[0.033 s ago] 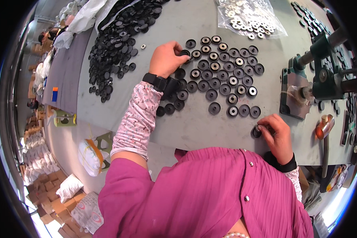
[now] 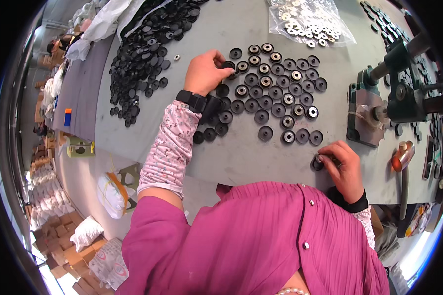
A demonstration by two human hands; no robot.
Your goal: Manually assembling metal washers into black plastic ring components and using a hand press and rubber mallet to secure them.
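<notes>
My left hand (image 2: 205,73) is at the far left of a group of black round plastic caps (image 2: 262,116), its thumb and fingers closed on one black cap (image 2: 228,65). Most caps in the group show a small centre post; several carry a metal ring-shaped bearing (image 2: 312,112). Nearer the table's front edge, my right hand (image 2: 344,164) pinches a black round cap (image 2: 317,162) that rests on or just above the tabletop. The fingers partly cover this cap, so I cannot tell whether a bearing sits in it.
Loose black caps (image 2: 138,64) lie heaped at the left. A clear plastic bag (image 2: 307,22) of metal rings lies at the back. On the right stand a dark green press (image 2: 398,86) and a copper-coloured hammer (image 2: 403,160). One small ring (image 2: 177,57) lies beside the heap.
</notes>
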